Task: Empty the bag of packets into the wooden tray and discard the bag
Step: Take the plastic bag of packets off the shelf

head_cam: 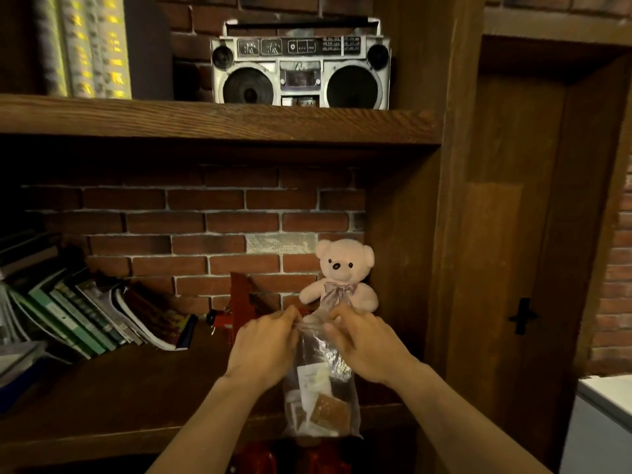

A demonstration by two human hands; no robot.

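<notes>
A dark wooden shelf [113, 381] against a brick wall [191, 227] fills the view. In front of it, the left hand [263, 347] and the right hand [367, 347] both pinch the top edge of a clear plastic bag [319, 388], fingers closed on it from either side. The bag hangs upright between them, with packets [328, 410] gathered at its bottom. Just behind the hands sits a pink teddy bear [342, 275] beside a red toy [239, 302]. Leaning books [102, 313] lie to the left, and a boombox [301, 63] stands on the upper shelf.
</notes>
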